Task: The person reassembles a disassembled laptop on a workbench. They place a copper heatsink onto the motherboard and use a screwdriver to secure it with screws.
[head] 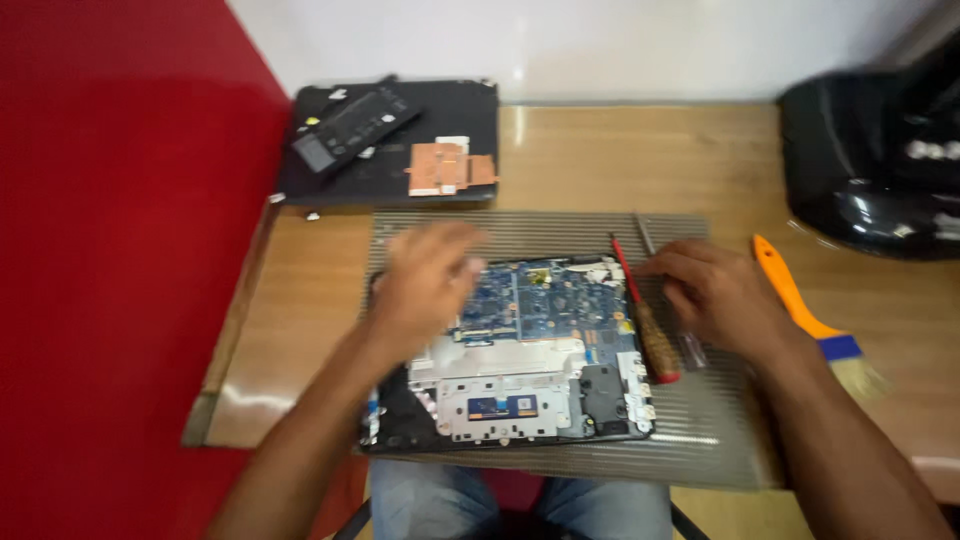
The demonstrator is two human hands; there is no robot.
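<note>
Opened laptop base with blue circuit board sits on ribbed grey mat. Left hand blurred over board — grip unclear. Right hand fingers curled, loose, touching clear-handled screwdriver beside red-shafted one — steady the base first.

left hand over opened laptop (blurred), right hand beside screwdriver

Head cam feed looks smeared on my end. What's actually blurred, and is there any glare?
Head view: left hand is motion-blurred over the opened laptop; right hand and red screwdriver softer but readable; glare streaks on the wooden table and black helmet.
</note>
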